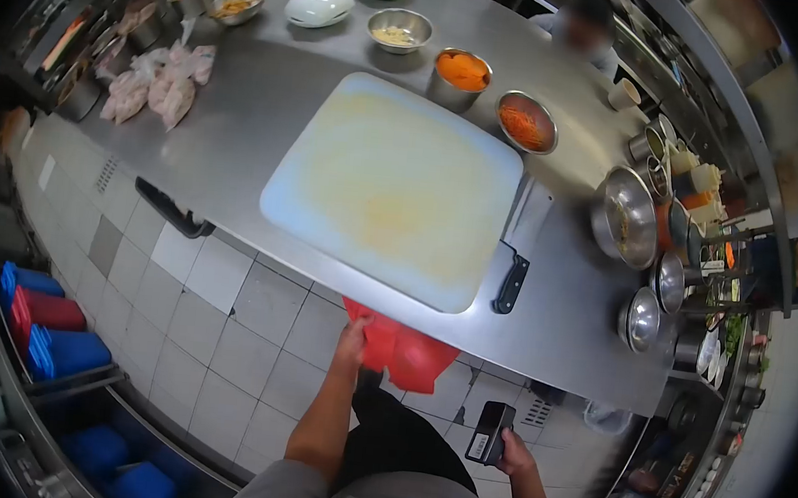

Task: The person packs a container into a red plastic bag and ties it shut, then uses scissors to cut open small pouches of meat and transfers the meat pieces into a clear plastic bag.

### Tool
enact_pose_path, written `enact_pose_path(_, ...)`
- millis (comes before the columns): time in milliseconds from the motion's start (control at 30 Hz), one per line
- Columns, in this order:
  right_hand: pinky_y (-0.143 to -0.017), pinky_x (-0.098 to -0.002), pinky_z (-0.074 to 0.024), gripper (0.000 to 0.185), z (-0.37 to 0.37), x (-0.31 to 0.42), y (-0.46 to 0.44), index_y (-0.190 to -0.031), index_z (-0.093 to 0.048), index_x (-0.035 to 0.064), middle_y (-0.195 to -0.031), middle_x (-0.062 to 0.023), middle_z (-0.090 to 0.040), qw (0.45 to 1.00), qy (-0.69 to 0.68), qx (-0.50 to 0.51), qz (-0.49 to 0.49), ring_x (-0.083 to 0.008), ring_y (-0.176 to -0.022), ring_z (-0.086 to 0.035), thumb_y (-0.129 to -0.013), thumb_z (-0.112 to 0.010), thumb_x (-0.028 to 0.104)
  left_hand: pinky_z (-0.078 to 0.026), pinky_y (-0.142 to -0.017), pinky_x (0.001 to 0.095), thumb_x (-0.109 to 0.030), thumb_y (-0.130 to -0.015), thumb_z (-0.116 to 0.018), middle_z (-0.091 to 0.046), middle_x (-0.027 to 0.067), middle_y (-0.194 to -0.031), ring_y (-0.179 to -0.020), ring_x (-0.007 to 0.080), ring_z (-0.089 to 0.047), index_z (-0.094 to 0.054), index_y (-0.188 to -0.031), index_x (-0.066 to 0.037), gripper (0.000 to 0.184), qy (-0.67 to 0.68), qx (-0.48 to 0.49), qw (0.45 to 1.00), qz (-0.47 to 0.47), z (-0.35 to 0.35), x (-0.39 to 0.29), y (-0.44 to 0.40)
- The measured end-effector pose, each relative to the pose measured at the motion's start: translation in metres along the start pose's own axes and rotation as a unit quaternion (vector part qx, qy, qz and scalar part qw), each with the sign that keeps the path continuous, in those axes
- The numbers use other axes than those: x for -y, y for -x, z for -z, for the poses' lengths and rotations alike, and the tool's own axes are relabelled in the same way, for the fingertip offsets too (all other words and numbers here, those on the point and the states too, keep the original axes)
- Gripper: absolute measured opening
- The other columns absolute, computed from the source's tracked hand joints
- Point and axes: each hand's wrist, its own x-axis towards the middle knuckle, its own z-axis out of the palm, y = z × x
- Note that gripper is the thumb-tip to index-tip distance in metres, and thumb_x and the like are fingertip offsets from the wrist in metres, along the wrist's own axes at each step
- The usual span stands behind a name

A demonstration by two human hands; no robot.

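My left hand [354, 340] is closed on a red plastic bag [409, 354], which hangs crumpled just below the front edge of the steel table [543, 342]. Lower and to the right, my right hand [516, 452] grips a black box-shaped device [489, 432] with a small white label; its kind I cannot make out. On the table before me lies a white cutting board [394, 192], stained yellowish in the middle. A cleaver [518, 250] rests at the board's right side, its black handle toward me.
Behind the board stand a pot of orange food [462, 71], a bowl of orange shreds [527, 123] and white dishes [320, 6]. Tied bags [162, 86] lie at left. Steel bowls [625, 217] line the right side. A person [584, 33] is across the table.
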Motion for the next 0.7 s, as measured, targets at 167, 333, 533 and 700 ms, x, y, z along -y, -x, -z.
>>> enact_pose_path(167,-0.094,-0.0459,-0.0566,0.07,-0.018,-0.006,0.015,-0.137,-0.051,0.0033,-0.12,-0.0083,-0.067,0.991,0.115,0.063,-0.035,-0.024,-0.106,-0.068,-0.089,-0.072,0.051,-0.052,-0.103,0.0496,-0.01,-0.09,-0.065,-0.065,0.0157,-0.126,-0.113,0.0303,-0.065,-0.056,-0.131,0.001,0.043,-0.104,-0.007,0.994,0.02,0.024,-0.04,0.148)
enact_pose_path(333,-0.091,-0.0482,-0.0578,0.07,-0.041,-0.033,0.032,-0.137,-0.053,0.0041,-0.119,-0.0094,-0.068,0.974,0.197,0.092,-0.056,-0.0256,-0.104,-0.07,-0.089,-0.072,0.051,-0.055,-0.099,0.0481,-0.01,-0.091,-0.064,-0.066,0.0162,-0.126,-0.111,0.0305,-0.067,-0.055,-0.134,0.001,0.045,-0.089,-0.063,0.994,-0.018,0.1,-0.06,0.299)
enact_pose_path(533,-0.091,-0.0526,-0.057,0.059,-0.129,-0.064,0.026,-0.134,-0.056,0.0043,-0.117,-0.012,-0.07,0.922,0.303,0.222,-0.093,-0.0296,-0.104,-0.07,-0.095,-0.067,0.047,-0.056,-0.098,0.0472,-0.011,-0.09,-0.065,-0.065,0.0175,-0.128,-0.11,0.0299,-0.068,-0.051,-0.138,0.004,0.051,-0.026,-0.123,0.973,-0.194,0.152,-0.074,0.505)
enact_pose_path(700,-0.087,-0.0512,-0.0596,0.066,-0.22,-0.101,0.024,-0.129,-0.06,0.0037,-0.113,-0.0153,-0.071,0.827,0.418,0.355,-0.125,-0.0323,-0.099,-0.072,-0.087,-0.073,0.053,-0.055,-0.1,0.0459,-0.014,-0.09,-0.066,-0.063,0.0187,-0.13,-0.114,0.0302,-0.066,-0.049,-0.139,0.005,0.056,0.063,-0.18,0.905,-0.381,0.162,-0.039,0.686)
